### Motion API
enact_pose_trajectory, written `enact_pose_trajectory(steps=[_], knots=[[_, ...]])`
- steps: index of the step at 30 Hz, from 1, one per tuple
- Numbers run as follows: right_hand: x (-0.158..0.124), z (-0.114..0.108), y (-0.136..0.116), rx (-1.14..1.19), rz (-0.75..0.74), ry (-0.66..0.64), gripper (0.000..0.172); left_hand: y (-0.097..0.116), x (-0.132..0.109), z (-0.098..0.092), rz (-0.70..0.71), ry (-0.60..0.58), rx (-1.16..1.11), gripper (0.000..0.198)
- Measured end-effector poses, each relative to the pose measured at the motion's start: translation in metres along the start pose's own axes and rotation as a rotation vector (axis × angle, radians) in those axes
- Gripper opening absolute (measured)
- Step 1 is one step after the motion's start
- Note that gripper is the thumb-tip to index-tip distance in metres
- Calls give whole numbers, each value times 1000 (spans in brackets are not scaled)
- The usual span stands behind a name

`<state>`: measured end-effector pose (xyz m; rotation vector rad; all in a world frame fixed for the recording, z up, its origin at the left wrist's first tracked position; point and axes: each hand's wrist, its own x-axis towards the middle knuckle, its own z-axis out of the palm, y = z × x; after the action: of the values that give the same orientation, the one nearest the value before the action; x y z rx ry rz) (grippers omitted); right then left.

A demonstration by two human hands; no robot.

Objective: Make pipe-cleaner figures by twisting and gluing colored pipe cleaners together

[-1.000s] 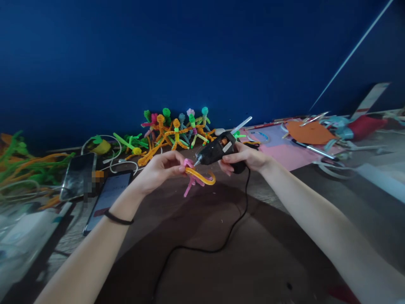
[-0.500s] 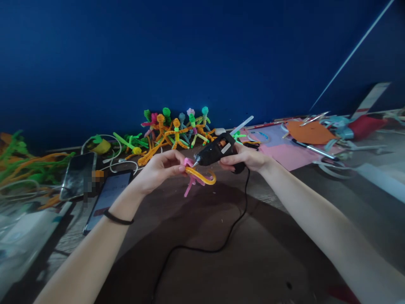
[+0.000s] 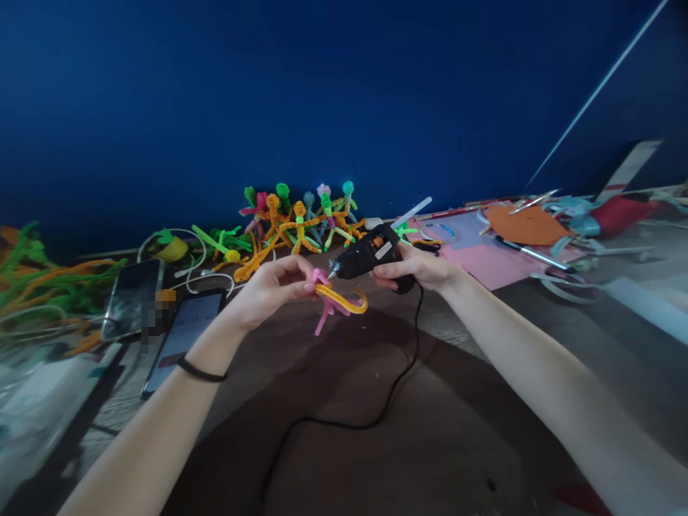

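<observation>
Between the thumb and fingers of my left hand [image 3: 279, 287] is a pink and orange pipe-cleaner piece [image 3: 344, 299], its pink legs hanging down and an orange strand looping to the right. My right hand [image 3: 416, 269] is wrapped round the handle of a black hot glue gun [image 3: 362, 256]. A clear glue stick [image 3: 413, 212] pokes out of the gun's back end. The metal nozzle points down and left, at or very close to the pink part near my left fingertips; whether it touches is unclear. A black cord [image 3: 387, 405] trails from the handle across the dark table.
Several pipe-cleaner figures [image 3: 299, 222] stand by the blue wall. To the left lie two phones [image 3: 185, 337], white cables and a heap of green and orange pipe cleaners [image 3: 32, 276]. Pink paper [image 3: 494, 265], orange felt-like material [image 3: 529, 224] and a pen [image 3: 534, 256] lie to the right.
Almost nothing differs. The glue gun and the pipe-cleaner piece have shifted very slightly; both hands keep their hold.
</observation>
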<state>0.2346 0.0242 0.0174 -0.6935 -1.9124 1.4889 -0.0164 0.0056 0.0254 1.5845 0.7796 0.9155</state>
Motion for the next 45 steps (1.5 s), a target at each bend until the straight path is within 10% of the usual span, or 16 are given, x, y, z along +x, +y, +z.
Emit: enact_pose_trajectory(steps=[13, 30, 35, 40, 45], knots=[[10, -5, 16, 148, 176, 279, 31, 3, -1, -3, -11, 67, 40, 17], [19, 38, 30, -1172, 695, 369, 66, 20, -7, 0, -36, 111, 404, 21], [16, 37, 17, -1295, 605, 433, 58, 26, -10, 5, -40, 116, 492, 23], [7, 43, -21, -878, 129, 352, 54, 34, -12, 8, -24, 143, 522, 20], [-1, 60, -46, -625, 24, 217, 37, 40, -12, 9, -47, 159, 523, 18]])
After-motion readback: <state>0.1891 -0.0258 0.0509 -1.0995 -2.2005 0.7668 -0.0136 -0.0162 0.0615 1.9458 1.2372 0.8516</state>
